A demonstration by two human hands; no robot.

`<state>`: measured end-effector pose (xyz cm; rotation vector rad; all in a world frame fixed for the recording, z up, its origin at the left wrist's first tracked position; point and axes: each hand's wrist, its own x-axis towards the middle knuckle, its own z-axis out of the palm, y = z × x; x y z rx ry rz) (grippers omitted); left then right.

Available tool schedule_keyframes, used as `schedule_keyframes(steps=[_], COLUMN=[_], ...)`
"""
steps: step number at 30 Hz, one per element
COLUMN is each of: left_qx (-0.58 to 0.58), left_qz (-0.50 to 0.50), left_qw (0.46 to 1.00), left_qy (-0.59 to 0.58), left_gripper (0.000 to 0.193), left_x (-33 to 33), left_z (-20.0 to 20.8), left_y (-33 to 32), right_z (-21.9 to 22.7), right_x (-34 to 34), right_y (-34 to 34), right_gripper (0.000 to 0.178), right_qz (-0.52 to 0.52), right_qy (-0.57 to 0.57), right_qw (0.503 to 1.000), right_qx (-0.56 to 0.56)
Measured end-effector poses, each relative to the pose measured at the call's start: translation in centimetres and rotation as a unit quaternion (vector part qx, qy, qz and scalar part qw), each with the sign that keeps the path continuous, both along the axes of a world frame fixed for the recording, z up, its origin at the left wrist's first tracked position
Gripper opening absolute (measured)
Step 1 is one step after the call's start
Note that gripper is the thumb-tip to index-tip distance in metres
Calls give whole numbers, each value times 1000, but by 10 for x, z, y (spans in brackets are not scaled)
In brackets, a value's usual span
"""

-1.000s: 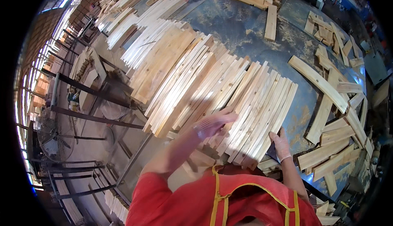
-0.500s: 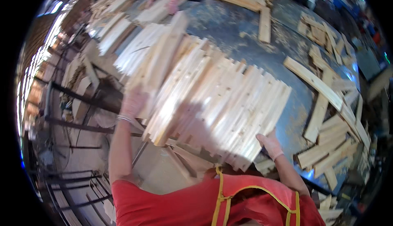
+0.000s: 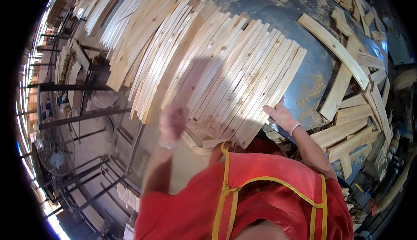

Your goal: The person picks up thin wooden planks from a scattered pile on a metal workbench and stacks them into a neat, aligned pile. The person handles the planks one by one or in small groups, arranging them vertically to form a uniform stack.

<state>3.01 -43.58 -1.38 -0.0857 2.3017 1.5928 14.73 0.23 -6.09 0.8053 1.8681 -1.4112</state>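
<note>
A long row of pale wooden strips (image 3: 234,66) lies side by side on the table, their near ends toward me. My right hand (image 3: 284,118), in a light glove, rests against the right side of the row near its front corner. Its thumb reaches onto the outermost strip (image 3: 278,81) and its fingers are apart. At the near ends, left of the middle, is my left hand (image 3: 174,122), also gloved. Motion smears its fingers, so its grip is unclear. Wider boards (image 3: 139,40) lie in the left part of the row.
The blue-grey table (image 3: 304,105) carries sawdust. Crossed loose boards (image 3: 347,83) and short offcuts (image 3: 354,140) pile up at right. Dark metal framing (image 3: 82,120) and a fan (image 3: 56,155) stand at lower left. More strips (image 3: 100,12) lie at far left.
My left hand has come off the wide board at left and moved right along the near ends. The right hand stays at the row's right side. The view has shifted; another person's hands left it.
</note>
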Motion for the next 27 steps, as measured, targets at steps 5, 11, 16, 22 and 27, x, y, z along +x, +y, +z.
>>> schedule_keyframes(steps=[5, 11, 16, 22, 27], left_qx=[70, 455, 242, 30, 238], left_qz=[228, 259, 233, -24, 110], left_qw=[923, 792, 918, 995, 910], left_qy=[-301, -313, -213, -95, -321], left_gripper=[26, 40, 16, 28, 35], left_x=[120, 144, 149, 157, 182], left_z=[-81, -121, -51, -66, -133], left_y=[34, 72, 71, 28, 49], right_z=[-4, -8, 38, 87, 50], right_x=[3, 16, -15, -109, -106], right_y=[19, 42, 53, 15, 4], right_gripper=[134, 115, 84, 78, 80], right_qz=[114, 51, 42, 123, 63], right_qy=[16, 117, 261, 362, 338], right_qw=[992, 992, 916, 888, 907], right_qx=[52, -15, 302, 254, 243])
